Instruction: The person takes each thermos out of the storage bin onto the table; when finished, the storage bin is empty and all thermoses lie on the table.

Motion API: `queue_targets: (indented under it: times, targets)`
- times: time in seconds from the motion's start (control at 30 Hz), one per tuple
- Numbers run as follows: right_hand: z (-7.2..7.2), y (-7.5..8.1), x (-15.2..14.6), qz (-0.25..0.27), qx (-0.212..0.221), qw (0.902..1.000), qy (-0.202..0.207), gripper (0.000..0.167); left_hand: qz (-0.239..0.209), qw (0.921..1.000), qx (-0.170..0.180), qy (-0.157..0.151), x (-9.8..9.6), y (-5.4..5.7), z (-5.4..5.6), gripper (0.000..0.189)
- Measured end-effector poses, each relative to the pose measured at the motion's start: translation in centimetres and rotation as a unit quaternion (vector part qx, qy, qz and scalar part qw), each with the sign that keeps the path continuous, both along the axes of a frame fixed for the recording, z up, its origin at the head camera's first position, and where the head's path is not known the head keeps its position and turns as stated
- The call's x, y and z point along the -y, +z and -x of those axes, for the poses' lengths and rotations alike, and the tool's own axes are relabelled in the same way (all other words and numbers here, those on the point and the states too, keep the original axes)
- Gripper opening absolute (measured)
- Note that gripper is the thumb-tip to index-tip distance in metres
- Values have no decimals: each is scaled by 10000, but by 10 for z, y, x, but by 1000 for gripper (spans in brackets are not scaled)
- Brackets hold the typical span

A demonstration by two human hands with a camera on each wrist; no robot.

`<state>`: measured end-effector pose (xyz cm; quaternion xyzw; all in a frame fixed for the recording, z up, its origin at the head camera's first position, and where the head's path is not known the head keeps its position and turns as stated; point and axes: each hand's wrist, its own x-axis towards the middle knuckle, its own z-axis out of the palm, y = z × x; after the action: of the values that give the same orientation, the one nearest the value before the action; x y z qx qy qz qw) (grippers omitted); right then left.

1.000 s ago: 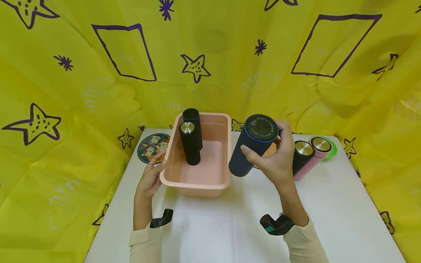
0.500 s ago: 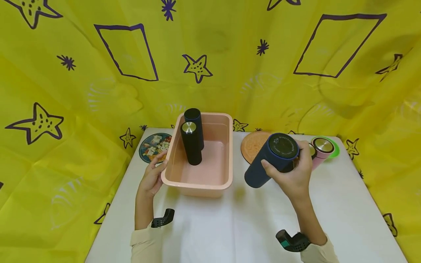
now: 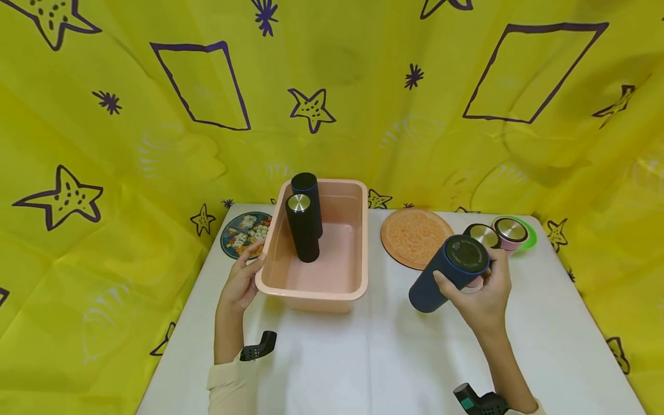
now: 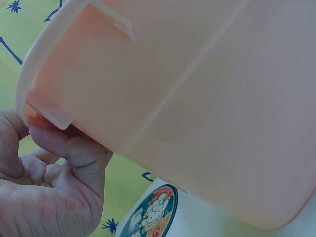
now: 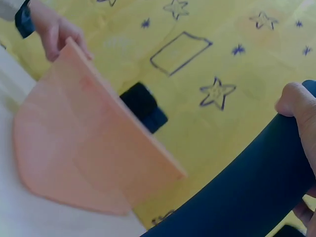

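Note:
My right hand (image 3: 487,300) grips a dark blue thermos bottle (image 3: 432,285) and holds it tilted over the right half of the table; its raised end is a black disc with small printing. The same bottle (image 5: 242,182) crosses the right wrist view. My left hand (image 3: 242,282) holds the left rim of a pale pink plastic basin (image 3: 311,293), its fingers partly hidden by the basin wall. Inside the basin's left side stand a black thermos bottle (image 3: 302,236) with a silver lid and, behind it, a dark blue one (image 3: 315,202).
Behind my right hand are a black bottle (image 3: 482,233) and a pink bottle (image 3: 510,229), both silver-lidded, by a green round item (image 3: 530,237). A round orange mat (image 3: 412,233) lies right of the basin. Left of it is a food-patterned round mat (image 3: 238,233). A yellow curtain (image 3: 358,150) borders the table.
My right hand has carried the blue bottle away from the basin, rightward and nearer to me, uncovering the orange mat. The left hand and the basin stay in place.

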<state>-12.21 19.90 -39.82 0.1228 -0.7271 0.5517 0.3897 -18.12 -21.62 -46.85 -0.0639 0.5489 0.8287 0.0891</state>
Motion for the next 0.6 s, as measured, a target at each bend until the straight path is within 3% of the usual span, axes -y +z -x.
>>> queue_targets:
  times: [0.2,0.47,0.6]
  targets:
    - [-5,-13,-11,-37,75,9984,-557,64,-61,9999,-90,-35,0,-2,-1,48]
    - [0,-56,-51,80,429,9918,-1200,64,-52,10000,5,-58,3,-1,1,52]
    - [-3,-63,-66,117,692,9857,-1532,66,-27,10000,82,-42,1,-1,1,51]
